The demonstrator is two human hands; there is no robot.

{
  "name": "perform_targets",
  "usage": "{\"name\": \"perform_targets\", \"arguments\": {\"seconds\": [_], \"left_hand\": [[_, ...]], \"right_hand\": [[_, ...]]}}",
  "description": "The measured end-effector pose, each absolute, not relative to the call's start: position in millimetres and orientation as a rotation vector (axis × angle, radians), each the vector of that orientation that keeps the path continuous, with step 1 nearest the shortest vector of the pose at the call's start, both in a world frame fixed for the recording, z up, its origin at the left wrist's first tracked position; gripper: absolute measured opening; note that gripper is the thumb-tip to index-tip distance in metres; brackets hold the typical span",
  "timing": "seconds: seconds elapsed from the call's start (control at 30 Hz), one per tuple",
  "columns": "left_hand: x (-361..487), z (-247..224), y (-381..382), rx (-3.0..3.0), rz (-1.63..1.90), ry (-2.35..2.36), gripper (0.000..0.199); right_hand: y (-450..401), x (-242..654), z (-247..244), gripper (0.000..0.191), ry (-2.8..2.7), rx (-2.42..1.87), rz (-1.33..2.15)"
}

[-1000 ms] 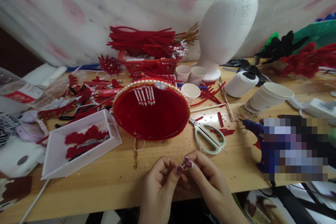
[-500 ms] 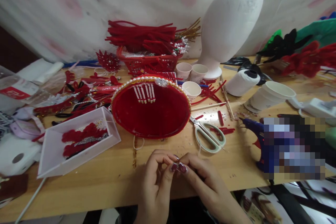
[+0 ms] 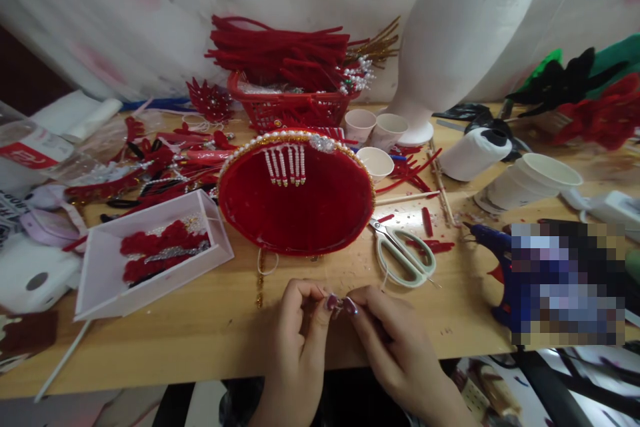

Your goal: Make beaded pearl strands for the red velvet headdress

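Note:
Close to the table's front edge, my left hand (image 3: 303, 330) and my right hand (image 3: 393, 333) meet, thumbs and forefingers pinched with the tips almost touching. Whatever sits between them is too small to make out. Just beyond stands a red velvet oval piece (image 3: 295, 220), its rim edged with pearls and gold trim, with short bead strings hanging inside at the top. Scissors (image 3: 403, 257) with pale green handles lie to its right. A thin gold chain (image 3: 260, 280) and a loop of white thread lie below its left side.
A white box (image 3: 215, 233) with red flower pieces lies left. Behind are a red basket (image 3: 295, 107) of red stems, paper cups (image 3: 375, 163) and a white head form (image 3: 460, 33). Thread (image 3: 475, 153) and a blue glue gun (image 3: 493, 243) are on the right.
The fingertips of my two hands have drawn slightly apart, the right one shifting a little to the right. The camera view has tilted slightly; the things on the table keep their places.

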State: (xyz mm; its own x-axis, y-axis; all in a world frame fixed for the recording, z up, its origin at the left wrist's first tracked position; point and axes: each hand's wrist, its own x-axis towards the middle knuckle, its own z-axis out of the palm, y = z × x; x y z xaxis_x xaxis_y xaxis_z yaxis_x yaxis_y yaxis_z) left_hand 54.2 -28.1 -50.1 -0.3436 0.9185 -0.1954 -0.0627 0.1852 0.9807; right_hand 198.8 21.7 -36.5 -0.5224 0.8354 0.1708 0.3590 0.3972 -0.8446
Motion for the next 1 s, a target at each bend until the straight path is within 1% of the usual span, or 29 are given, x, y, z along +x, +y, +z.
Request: {"name": "perform_targets", "arguments": {"seconds": [0.1,0.37,0.5,0.67,0.87,1.0], "left_hand": [[54,-48,-26,0.816,1.324,1.501,0.022],[57,-43,-27,0.975,1.317,1.639,0.016],[61,-42,-29,1.042,1.282,1.740,0.018],[63,-37,-29,0.951,1.241,1.669,0.023],[61,-35,-29,0.959,1.286,1.635,0.021],[61,-35,-28,0.944,1.276,1.625,0.022]], "right_hand": [[21,198,-39,0.019,-2.071,-1.021,0.948],[22,195,-41,0.021,-1.997,-1.073,0.936],[22,194,-43,0.022,-1.961,-1.117,0.946],[23,192,-45,0.021,-1.974,-1.110,0.891],[28,191,-40,0.017,-2.043,-0.983,0.711],[27,190,-39,0.017,-2.011,-0.963,0.706]]}}
